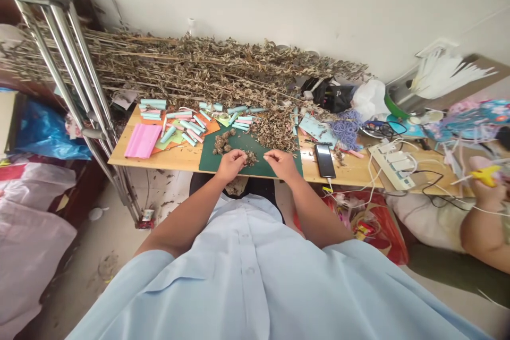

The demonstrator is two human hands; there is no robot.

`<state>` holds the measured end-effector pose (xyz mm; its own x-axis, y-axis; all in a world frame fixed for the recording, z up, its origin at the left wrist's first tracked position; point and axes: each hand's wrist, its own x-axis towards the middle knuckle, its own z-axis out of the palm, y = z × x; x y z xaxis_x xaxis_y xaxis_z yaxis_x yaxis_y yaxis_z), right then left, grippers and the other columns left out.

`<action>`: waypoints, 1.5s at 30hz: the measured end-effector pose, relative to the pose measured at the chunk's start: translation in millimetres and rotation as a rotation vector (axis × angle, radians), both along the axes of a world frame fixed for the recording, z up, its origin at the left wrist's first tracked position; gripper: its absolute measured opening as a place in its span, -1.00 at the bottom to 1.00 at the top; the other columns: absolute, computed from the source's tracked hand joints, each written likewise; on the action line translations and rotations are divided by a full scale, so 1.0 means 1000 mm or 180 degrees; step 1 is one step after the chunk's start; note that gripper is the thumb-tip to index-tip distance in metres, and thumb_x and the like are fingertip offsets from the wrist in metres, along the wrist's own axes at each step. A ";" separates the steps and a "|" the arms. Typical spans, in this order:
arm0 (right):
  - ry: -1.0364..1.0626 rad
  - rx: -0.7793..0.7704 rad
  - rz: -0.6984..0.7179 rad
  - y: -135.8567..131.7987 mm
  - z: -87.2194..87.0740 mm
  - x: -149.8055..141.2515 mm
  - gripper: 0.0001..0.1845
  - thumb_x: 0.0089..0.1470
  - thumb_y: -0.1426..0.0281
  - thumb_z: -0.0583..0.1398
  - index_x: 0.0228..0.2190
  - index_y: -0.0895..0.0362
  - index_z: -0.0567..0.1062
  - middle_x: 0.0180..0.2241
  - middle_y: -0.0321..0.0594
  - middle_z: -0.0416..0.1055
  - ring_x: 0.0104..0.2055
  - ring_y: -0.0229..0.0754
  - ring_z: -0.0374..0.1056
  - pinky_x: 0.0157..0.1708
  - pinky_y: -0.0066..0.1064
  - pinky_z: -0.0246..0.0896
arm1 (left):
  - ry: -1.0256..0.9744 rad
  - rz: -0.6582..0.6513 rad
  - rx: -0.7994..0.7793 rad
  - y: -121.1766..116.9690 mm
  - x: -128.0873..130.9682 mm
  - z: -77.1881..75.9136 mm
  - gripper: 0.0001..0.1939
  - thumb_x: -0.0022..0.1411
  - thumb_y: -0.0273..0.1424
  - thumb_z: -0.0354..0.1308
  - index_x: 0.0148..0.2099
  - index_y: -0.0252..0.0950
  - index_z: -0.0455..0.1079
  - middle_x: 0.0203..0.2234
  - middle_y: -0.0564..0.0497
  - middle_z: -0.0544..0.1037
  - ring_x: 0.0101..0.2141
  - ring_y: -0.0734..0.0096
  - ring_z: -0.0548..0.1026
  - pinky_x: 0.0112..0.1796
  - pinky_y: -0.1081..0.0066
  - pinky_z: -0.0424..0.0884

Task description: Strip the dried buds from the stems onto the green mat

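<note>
My left hand (231,165) is closed in a pinch over the front of a green cutting mat (255,170). Right beside its fingertips is a small clump of dried leaves (251,158); whether the fingers grip it I cannot tell. A short gap to the right, my right hand (282,163) also pinches thumb against fingers, and what lies between them is too small to make out. Several brown balls of dried leaves (223,142) sit on the mat behind my left hand. Behind my right hand spreads a loose heap of dried leaves (274,130).
Long bundles of dried stalks (199,64) line the wall. Blue and pink paper rolls (191,130) and a pink sheet (142,141) lie left. On the right are a phone (325,161), purple yarn (346,130), a power strip (392,164) and another person's hand (488,191). Metal crutches (83,79) stand left.
</note>
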<state>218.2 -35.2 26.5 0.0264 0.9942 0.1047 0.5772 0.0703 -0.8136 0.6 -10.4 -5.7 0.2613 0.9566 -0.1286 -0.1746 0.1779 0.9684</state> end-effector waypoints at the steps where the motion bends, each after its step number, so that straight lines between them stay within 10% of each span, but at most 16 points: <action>1: -0.0044 0.0042 -0.0138 0.005 0.000 0.008 -0.74 0.10 0.17 0.24 -0.29 0.06 0.63 -0.36 -0.24 0.58 -0.36 -0.14 0.43 -0.27 -0.32 0.32 | -0.0011 -0.0005 -0.0006 0.000 0.000 0.000 -0.76 0.17 -0.24 0.23 -0.37 -0.32 0.34 -0.58 0.09 0.41 -0.67 0.64 0.25 -0.62 0.54 0.09; 8: -0.0590 0.0511 -0.1683 0.051 -0.007 0.074 -0.60 0.09 0.27 0.16 -0.06 0.14 0.56 0.01 -0.01 0.49 -0.19 -0.07 0.43 0.01 -0.16 0.28 | 0.0135 0.0007 0.0082 0.000 0.000 0.000 -0.75 0.18 -0.22 0.22 -0.36 -0.31 0.35 -0.59 0.11 0.39 -0.65 0.63 0.26 -0.62 0.54 0.11; 15: -0.0525 -0.0212 -0.1540 0.082 -0.023 0.105 -0.64 0.03 0.24 0.22 -0.15 0.12 0.60 -0.15 -0.09 0.57 -0.13 -0.01 0.45 0.02 -0.14 0.27 | 0.0158 -0.0014 0.0075 0.000 -0.001 0.003 -0.75 0.18 -0.22 0.22 -0.35 -0.31 0.36 -0.57 0.11 0.40 -0.65 0.63 0.25 -0.62 0.54 0.11; 35: -0.0340 0.1411 -0.1420 0.068 0.011 0.057 -0.80 0.10 0.27 0.19 -0.35 0.10 0.56 -0.23 -0.12 0.53 -0.10 -0.06 0.42 -0.01 -0.18 0.35 | 0.0044 0.0004 0.0017 0.001 0.001 -0.002 -0.74 0.17 -0.22 0.24 -0.35 -0.32 0.36 -0.57 0.09 0.41 -0.65 0.64 0.26 -0.61 0.54 0.10; 41: 0.0933 0.0942 -0.1848 0.072 0.010 0.036 -0.78 0.01 0.24 0.24 -0.32 0.12 0.53 -0.35 -0.20 0.52 -0.26 -0.10 0.48 -0.12 -0.15 0.45 | -0.0058 0.0022 -0.0010 0.001 0.002 -0.002 -0.74 0.16 -0.22 0.25 -0.36 -0.32 0.35 -0.58 0.09 0.41 -0.66 0.65 0.25 -0.60 0.54 0.11; 45: 0.2067 0.0287 -0.1369 0.056 0.006 -0.002 -0.74 -0.11 0.23 0.36 -0.38 0.10 0.51 -0.46 -0.30 0.50 -0.36 -0.17 0.49 -0.22 -0.22 0.50 | -0.0074 0.0002 0.0008 0.001 0.004 -0.006 -0.71 0.16 -0.19 0.26 -0.34 -0.33 0.39 -0.58 0.09 0.41 -0.66 0.66 0.23 -0.60 0.54 0.11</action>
